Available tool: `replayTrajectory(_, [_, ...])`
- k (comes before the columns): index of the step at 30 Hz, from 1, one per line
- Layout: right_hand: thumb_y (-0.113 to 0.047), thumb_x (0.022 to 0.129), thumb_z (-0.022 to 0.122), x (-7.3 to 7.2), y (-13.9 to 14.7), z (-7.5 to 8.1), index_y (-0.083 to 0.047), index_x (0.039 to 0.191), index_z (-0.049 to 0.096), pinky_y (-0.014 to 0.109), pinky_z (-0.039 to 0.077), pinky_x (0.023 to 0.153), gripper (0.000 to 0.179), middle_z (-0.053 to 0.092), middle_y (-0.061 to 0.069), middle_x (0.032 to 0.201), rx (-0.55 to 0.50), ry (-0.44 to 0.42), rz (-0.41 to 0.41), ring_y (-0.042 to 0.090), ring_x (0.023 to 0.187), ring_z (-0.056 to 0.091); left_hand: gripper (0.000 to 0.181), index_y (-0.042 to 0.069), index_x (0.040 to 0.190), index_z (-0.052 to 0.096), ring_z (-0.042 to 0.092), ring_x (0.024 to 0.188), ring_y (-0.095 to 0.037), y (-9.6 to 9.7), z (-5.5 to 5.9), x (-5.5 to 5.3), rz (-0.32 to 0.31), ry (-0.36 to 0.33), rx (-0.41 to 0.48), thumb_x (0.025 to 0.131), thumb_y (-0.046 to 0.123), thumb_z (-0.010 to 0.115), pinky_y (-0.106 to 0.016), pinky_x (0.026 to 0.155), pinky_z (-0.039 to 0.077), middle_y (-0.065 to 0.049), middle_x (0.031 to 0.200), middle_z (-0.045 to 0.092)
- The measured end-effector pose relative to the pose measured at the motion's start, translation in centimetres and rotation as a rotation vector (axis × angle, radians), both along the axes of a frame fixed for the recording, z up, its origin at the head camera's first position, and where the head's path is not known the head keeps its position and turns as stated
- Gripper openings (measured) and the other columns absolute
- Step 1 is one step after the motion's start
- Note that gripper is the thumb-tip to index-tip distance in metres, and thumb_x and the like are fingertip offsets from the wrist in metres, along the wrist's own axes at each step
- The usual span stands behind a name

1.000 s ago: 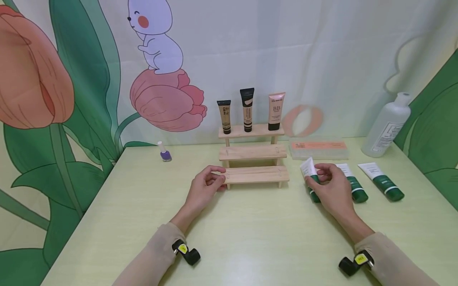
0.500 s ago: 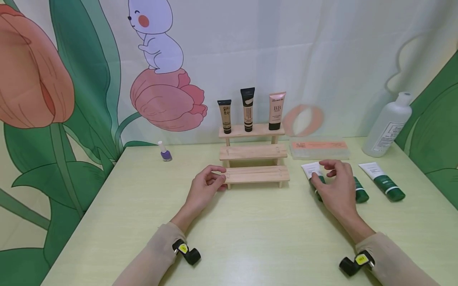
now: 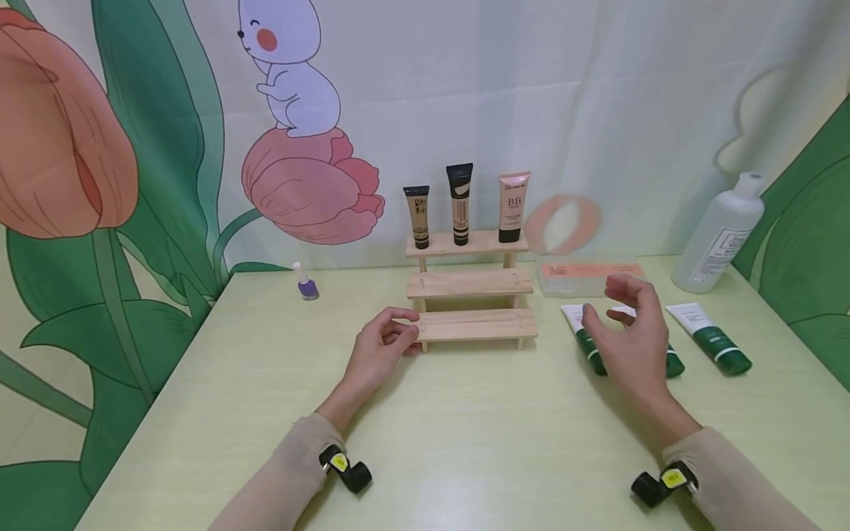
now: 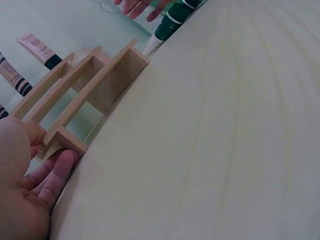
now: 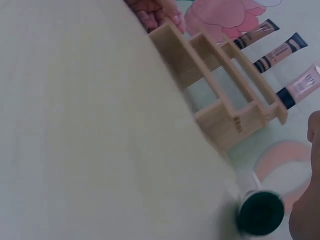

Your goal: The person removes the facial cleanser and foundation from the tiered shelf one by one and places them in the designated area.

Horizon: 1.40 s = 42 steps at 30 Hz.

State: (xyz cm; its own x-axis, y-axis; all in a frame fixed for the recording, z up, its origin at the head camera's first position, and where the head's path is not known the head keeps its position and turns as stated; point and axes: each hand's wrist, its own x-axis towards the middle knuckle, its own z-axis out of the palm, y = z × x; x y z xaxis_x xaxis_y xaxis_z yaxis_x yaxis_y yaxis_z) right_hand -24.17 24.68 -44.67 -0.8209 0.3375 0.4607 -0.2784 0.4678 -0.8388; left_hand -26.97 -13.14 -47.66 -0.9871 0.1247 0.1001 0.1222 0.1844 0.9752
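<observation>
A three-step wooden display stand (image 3: 474,324) stands mid-table; my left hand (image 3: 378,352) pinches the left end of its lowest step, thumb and fingers around the board in the left wrist view. My right hand (image 3: 631,343) hovers over the green-and-white tubes, fingers apart and holding nothing. Under its thumb lies the left tube (image 3: 589,351). The middle tube (image 3: 674,362) is mostly hidden behind that hand, and the right tube (image 3: 710,341) lies in full view. On the top step stand a small tan tube (image 3: 419,217), a taller black-ended tube (image 3: 460,210) and a pink BB cream tube (image 3: 513,206).
Behind the green tubes lies a clear flat box (image 3: 558,284) with an orange label. A white bottle (image 3: 717,236) stands at the back right, a purple nail polish bottle (image 3: 307,286) at the back left. A printed curtain (image 3: 412,88) hangs behind the table.
My right hand has let go of the left green tube, which now lies flat on the table. The hand has risen and shifted slightly right, fingers spreading. My left hand stays put.
</observation>
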Motion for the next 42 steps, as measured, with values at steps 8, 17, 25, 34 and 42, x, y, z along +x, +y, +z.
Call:
replayTrajectory(8, [-0.015,0.099,0.085,-1.7,-1.2,3.2,-0.018,0.158,0.048,0.032,0.06,0.111,0.069,0.056,0.003,0.154,-0.12,-0.01,0.101,0.019,0.142,0.058,0.019,0.012,0.131,0.073,0.081,0.094,-0.027,-0.1,0.0,0.0,0.0,0.001,-0.008,0.112,0.014,0.07,-0.032,0.086,0.07,-0.014,0.108,0.078])
replayTrajectory(17, [-0.014,0.098,0.086,-5.3,-4.5,6.6,-0.019,0.157,0.051,0.035,0.062,0.103,0.069,0.057,0.003,0.146,-0.176,0.098,0.175,0.019,0.13,0.061,0.02,0.012,0.131,0.073,0.081,0.093,-0.027,-0.1,0.1,-0.1,0.004,0.01,-0.008,0.112,0.013,0.07,-0.032,0.085,0.07,-0.014,0.107,0.078])
replayTrajectory(25, [-0.014,0.095,0.086,-8.2,-6.6,7.8,-0.016,0.155,0.052,0.045,0.061,0.107,0.069,0.057,0.005,0.144,-0.205,0.137,0.251,0.023,0.132,0.061,0.019,0.012,0.131,0.073,0.081,0.094,-0.027,0.0,0.0,-0.1,-0.001,-0.008,0.002,0.112,0.013,0.07,-0.032,0.086,0.07,-0.015,0.108,0.078])
replayTrajectory(34, [-0.015,0.096,0.089,-10.5,-8.1,7.9,-0.012,0.154,0.051,0.05,0.06,0.112,0.069,0.056,0.017,0.147,-0.22,0.082,0.247,0.03,0.133,0.061,0.019,0.012,0.13,0.073,0.081,0.094,-0.026,-0.1,0.0,0.0,0.003,-0.011,0.005,0.112,0.012,0.07,-0.032,0.086,0.07,-0.015,0.107,0.077])
replayTrajectory(42, [-0.015,0.098,0.088,-11.7,-8.8,7.5,-0.015,0.155,0.049,0.04,0.062,0.107,0.069,0.06,0.01,0.139,-0.172,0.042,0.242,0.021,0.127,0.063,0.018,0.01,0.13,0.073,0.081,0.093,-0.026,0.0,0.0,0.0,0.002,0.004,0.005,0.112,0.012,0.07,-0.033,0.086,0.07,-0.015,0.107,0.078])
